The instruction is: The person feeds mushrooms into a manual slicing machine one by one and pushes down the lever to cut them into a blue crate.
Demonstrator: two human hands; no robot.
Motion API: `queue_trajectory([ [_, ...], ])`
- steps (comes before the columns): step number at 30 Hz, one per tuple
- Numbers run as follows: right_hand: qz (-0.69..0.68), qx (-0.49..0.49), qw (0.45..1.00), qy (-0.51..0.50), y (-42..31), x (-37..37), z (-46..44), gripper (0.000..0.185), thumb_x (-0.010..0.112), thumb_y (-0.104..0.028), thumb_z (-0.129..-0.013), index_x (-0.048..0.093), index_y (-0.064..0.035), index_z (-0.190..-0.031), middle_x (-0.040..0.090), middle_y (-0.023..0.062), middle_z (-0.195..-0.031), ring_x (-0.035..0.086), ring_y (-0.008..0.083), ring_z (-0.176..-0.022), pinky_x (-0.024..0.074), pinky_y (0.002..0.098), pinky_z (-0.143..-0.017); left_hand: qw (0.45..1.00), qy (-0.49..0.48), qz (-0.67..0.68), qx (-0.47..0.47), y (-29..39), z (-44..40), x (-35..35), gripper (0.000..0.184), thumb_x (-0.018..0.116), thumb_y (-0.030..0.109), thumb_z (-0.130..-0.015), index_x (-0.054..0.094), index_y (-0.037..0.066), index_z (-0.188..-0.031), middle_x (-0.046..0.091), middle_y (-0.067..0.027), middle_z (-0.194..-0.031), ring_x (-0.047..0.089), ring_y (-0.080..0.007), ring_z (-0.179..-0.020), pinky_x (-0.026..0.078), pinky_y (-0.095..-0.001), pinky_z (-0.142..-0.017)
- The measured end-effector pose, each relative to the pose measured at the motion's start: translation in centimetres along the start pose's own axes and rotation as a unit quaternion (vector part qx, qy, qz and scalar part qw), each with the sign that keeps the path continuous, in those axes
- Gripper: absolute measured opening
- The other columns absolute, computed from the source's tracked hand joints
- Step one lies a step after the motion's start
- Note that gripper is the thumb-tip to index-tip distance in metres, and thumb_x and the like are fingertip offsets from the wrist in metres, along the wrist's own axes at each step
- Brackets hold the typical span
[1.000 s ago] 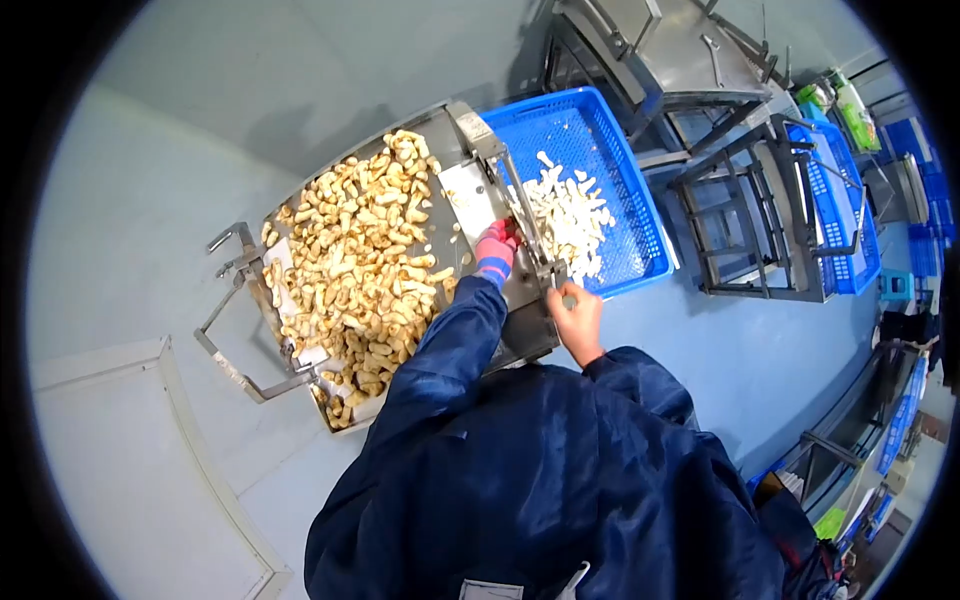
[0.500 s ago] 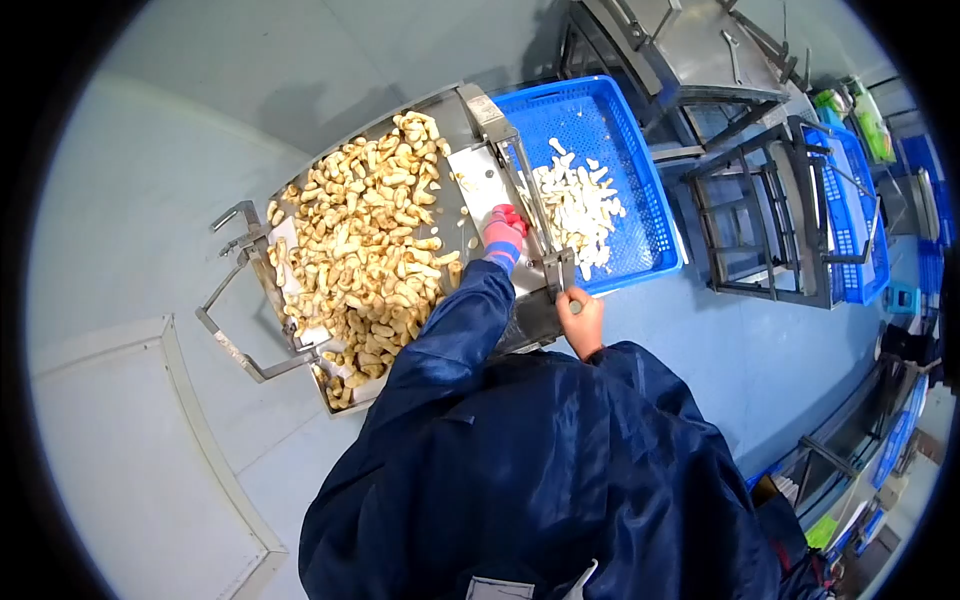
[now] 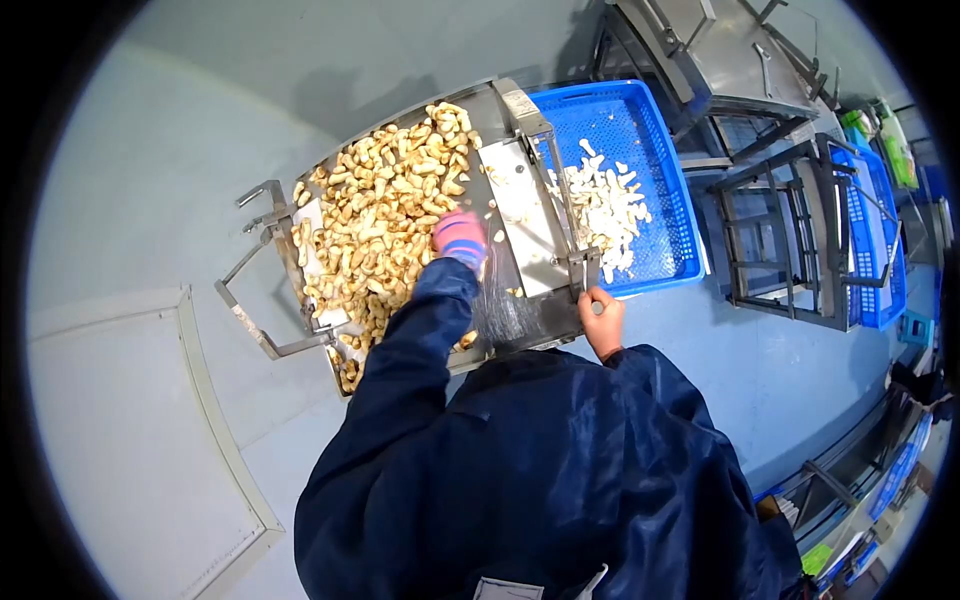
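My left hand [image 3: 462,236], in a pink glove with blue stripes, is at the right edge of a heap of tan, knobbly, mushroom-like pieces [image 3: 385,190]. Motion blurs it, and its fingers are not clear. My bare right hand [image 3: 602,322] is closed around the handle at the near end of a long metal lever cutter [image 3: 560,190]. Beside the cutter's bar lies a white board [image 3: 522,215] with small scraps on it. Pale cut pieces [image 3: 605,210] lie in a blue perforated basket [image 3: 665,235] on the cutter's far side.
The heap sits on a steel table [image 3: 510,310] with a metal bracket frame [image 3: 245,310] at its left end. Steel stands [image 3: 775,235] and another blue basket [image 3: 872,240] are to the right. A wrench [image 3: 764,70] lies on a steel top at upper right.
My left hand has moved left from the white board beside the cutter to the edge of the heap. My right hand stays on the handle. The whole view has shifted slightly.
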State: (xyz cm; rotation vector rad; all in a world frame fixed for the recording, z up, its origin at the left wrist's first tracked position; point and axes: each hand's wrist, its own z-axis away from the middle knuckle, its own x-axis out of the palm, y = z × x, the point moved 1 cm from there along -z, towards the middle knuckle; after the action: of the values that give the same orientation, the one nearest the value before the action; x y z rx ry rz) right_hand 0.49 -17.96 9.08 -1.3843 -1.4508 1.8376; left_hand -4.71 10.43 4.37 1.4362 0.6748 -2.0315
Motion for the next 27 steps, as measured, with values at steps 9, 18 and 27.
queue_trajectory([
  [9,-0.007,0.037,0.999,-0.023,-1.0,-0.2,-0.2,0.020,0.058,-0.014,-0.076,0.053,0.0009,-0.064,0.050,0.0179,-0.055,0.047,0.0311,-0.046,0.0383,0.0356,-0.047,0.894,0.039,0.398,0.205,5.3,0.5,-2.0,0.022,0.058,0.016,-0.076,0.061,0.010,-0.096,0.059,-0.0128,-0.091,0.055,-0.0285,-0.088,0.044,-0.0358,-0.081],
  [18,0.005,0.037,0.999,-0.027,-3.8,-1.0,-1.3,0.020,0.058,-0.015,-0.077,0.056,0.0014,-0.066,0.051,0.0206,-0.058,0.054,0.0335,-0.051,0.0403,0.0367,-0.049,0.821,0.280,0.496,-0.038,10.4,2.3,1.8,0.032,0.061,-0.001,-0.068,0.055,0.006,-0.099,0.051,-0.0136,-0.100,0.054,-0.0272,-0.087,0.045,-0.0340,-0.075],
  [27,0.002,0.042,0.999,-0.026,-6.7,-1.4,-2.5,0.022,0.059,-0.016,-0.077,0.053,0.0016,-0.064,0.045,0.0203,-0.055,0.038,0.0292,-0.044,0.0368,0.0355,-0.046,0.698,0.118,0.706,-0.025,12.2,-1.1,7.0,0.026,0.059,0.001,-0.075,0.056,0.001,-0.102,0.063,-0.0112,-0.087,0.060,-0.0182,-0.080,0.047,-0.0287,-0.072],
])
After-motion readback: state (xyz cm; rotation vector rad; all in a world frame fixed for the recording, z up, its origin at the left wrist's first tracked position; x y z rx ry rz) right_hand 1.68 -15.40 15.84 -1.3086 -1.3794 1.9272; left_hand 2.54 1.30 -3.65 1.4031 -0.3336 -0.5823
